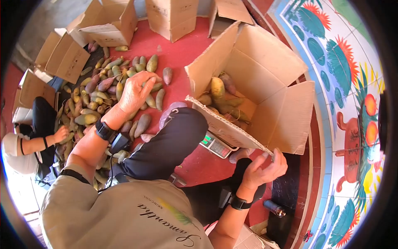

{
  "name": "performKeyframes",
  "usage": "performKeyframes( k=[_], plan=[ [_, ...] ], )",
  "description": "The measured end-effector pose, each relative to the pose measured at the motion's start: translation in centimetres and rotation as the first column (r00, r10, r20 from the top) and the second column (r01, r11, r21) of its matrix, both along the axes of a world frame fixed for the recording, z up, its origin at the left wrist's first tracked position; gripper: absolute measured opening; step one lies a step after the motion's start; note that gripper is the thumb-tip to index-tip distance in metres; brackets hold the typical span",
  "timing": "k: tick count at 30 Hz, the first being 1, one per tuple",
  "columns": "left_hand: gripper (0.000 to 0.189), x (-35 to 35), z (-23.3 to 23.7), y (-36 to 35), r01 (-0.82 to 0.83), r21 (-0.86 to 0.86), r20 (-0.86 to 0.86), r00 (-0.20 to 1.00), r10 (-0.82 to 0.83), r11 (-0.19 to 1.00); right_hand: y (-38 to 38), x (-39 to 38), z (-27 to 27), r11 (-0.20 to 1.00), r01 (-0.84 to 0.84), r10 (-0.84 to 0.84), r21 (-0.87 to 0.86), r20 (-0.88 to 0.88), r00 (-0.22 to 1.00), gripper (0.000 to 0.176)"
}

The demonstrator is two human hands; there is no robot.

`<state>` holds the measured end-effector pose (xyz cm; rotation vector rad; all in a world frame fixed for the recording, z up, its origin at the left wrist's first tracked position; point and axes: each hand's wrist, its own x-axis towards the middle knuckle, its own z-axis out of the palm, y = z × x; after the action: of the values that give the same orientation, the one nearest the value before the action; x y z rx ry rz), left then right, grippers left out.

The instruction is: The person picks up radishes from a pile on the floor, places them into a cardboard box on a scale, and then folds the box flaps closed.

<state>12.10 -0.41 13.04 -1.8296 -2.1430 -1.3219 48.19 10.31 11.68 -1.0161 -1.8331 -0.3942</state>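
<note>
My left hand (139, 89) is over the right side of a pile of long greenish and purplish root vegetables (95, 99) on the floor. Its fingers are curled together, and what lies inside them is hidden. A greenish root (156, 87) shows just beside the fingertips. On the other side, my right hand (265, 168) grips the near corner edge of an open cardboard box (265, 66). Several yellow-green and purple roots (224, 97) lie inside this box. A scale (216, 146) with a lit green display shows just below the box's near wall.
Another person's hand (62, 133) rests at the pile's left edge. Open cardboard boxes (112, 31) line the back and left. A painted tile wall (331, 108) rises on the right. A dark cylindrical object (274, 207) lies near my right forearm. Red flooring (176, 54) surrounds the pile.
</note>
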Motion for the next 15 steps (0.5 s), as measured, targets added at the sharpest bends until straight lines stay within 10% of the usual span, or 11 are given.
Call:
performKeyframes(
  k=[14, 15],
  plan=[
    [0.015, -8.1, -21.5, -11.2, -0.167, -0.666, 0.138, 0.930, 0.341, 0.727, -0.3, 1.6, -0.3, 0.988, 0.149, -0.152, -0.043, -0.061, 0.987, 0.038],
    [0.015, -8.9, -24.7, -12.1, -0.149, -0.779, -0.162, 0.986, 0.035, 0.609, -0.3, 1.7, -0.4, 0.984, 0.171, -0.175, -0.056, -0.076, 0.982, 0.038]
  ],
)
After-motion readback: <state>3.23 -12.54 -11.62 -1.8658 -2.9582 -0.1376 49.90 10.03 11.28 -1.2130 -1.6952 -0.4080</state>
